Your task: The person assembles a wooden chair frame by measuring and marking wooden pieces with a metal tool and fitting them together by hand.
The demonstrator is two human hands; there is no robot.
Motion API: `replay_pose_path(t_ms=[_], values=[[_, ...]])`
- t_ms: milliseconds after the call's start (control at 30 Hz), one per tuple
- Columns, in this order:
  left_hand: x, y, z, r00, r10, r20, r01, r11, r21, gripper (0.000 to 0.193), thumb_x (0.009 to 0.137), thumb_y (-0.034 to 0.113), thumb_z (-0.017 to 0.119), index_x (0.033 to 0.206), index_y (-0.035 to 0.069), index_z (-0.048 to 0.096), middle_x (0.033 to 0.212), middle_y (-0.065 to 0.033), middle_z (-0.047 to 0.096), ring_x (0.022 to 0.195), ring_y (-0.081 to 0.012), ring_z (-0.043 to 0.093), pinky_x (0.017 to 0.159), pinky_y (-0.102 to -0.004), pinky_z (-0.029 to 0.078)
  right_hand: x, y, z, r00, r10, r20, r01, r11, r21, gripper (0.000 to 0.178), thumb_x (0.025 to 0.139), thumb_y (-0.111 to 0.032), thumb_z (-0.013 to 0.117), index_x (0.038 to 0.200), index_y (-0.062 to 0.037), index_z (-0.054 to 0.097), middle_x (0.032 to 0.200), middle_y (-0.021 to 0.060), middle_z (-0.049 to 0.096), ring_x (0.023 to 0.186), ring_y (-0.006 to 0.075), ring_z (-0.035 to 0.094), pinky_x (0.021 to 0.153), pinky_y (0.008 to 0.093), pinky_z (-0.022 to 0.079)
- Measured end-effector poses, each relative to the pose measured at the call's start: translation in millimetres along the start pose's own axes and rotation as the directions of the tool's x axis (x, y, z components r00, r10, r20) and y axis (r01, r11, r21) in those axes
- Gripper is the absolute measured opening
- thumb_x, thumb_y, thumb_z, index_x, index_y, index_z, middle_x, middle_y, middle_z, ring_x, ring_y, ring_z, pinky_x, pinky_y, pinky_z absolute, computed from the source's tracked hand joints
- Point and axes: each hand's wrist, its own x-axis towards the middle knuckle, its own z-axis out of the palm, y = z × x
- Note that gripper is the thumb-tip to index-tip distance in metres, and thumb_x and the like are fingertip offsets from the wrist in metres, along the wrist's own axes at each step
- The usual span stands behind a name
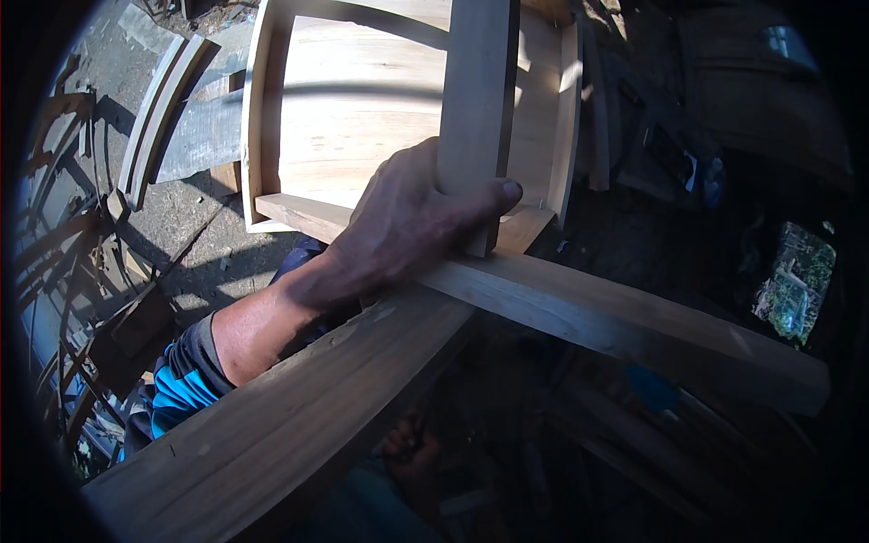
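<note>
My left hand [407, 231] is shut on an upright pale wooden post [480, 90], thumb wrapped round its right side. The post belongs to an unfinished wooden furniture frame [258, 118] with a flat board panel [362, 109] inside it. A long square rail [634, 326] runs from under the hand toward the lower right. A broad plank [299, 416] slants from the lower left up to the hand. Below the plank, in deep shadow, my right hand [412, 452] shows dimly; its fingers and whatever they may hold are too dark to make out.
Curved wooden slats [158, 109] lie on the sunlit concrete ground [195, 244] at the upper left. Dark wood offcuts and frames [72, 299] crowd the left edge. The right side is in heavy shadow with stacked timber [597, 118] barely visible.
</note>
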Motion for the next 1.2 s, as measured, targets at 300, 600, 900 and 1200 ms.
replay_pose_path(t_ms=[300, 600, 900, 1200], values=[[0, -2, 2, 1.000, 0.010, 0.011, -0.011, 0.999, 0.048, 0.048, 0.083, 0.041, 0.062, 0.096, -0.005, 0.059, 0.075, -0.0113, 0.063, 0.070, -0.0171, 0.060, 0.065, -0.0310, 0.049, -1, -2, -1, 0.999, -0.024, 0.040, 0.025, 1.000, -0.017, 0.032, 0.097, -0.020, 0.032, 0.116, 0.0013, 0.048, 0.060, -0.0016, 0.033, 0.045, 0.0084, 0.029, 0.043, 0.0236, 0.027], [0, -2, 0, 0.999, 0.044, -0.027, -0.043, 0.997, 0.057, 0.048, 0.082, 0.039, 0.065, 0.098, -0.006, 0.059, 0.073, -0.0118, 0.064, 0.069, -0.0175, 0.062, 0.064, -0.0317, 0.050, 1, -1, -3, 0.998, -0.042, -0.045, 0.039, 0.997, -0.063, 0.026, 0.100, -0.025, 0.034, 0.098, -0.0050, 0.051, 0.059, -0.0017, 0.033, 0.044, 0.0072, 0.028, 0.042, 0.0236, 0.027], [-5, 1, 2, 0.999, 0.046, 0.008, -0.046, 0.989, 0.140, 0.035, 0.087, 0.031, 0.061, 0.094, -0.004, 0.058, 0.072, -0.0098, 0.064, 0.065, -0.0148, 0.060, 0.062, -0.0305, 0.049, -6, -2, 0, 0.977, -0.155, -0.148, 0.158, 0.987, 0.011, 0.025, 0.098, -0.033, 0.043, 0.103, -0.0096, 0.053, 0.065, 0.0003, 0.042, 0.048, 0.0092, 0.035, 0.045, 0.0262, 0.037], [-1, 8, 11, 0.998, 0.039, -0.046, -0.032, 0.988, 0.151, 0.044, 0.086, 0.039, 0.062, 0.093, -0.004, 0.062, 0.080, -0.0137, 0.068, 0.076, -0.0216, 0.067, 0.073, -0.0339, 0.051, -11, 23, -32, 0.573, -0.819, 0.017, 0.460, 0.305, -0.834, 0.040, 0.095, -0.028, 0.047, 0.130, -0.0100, 0.042, 0.091, 0.0140, 0.064, 0.072, 0.0232, 0.062, 0.077, 0.0387, 0.053]])
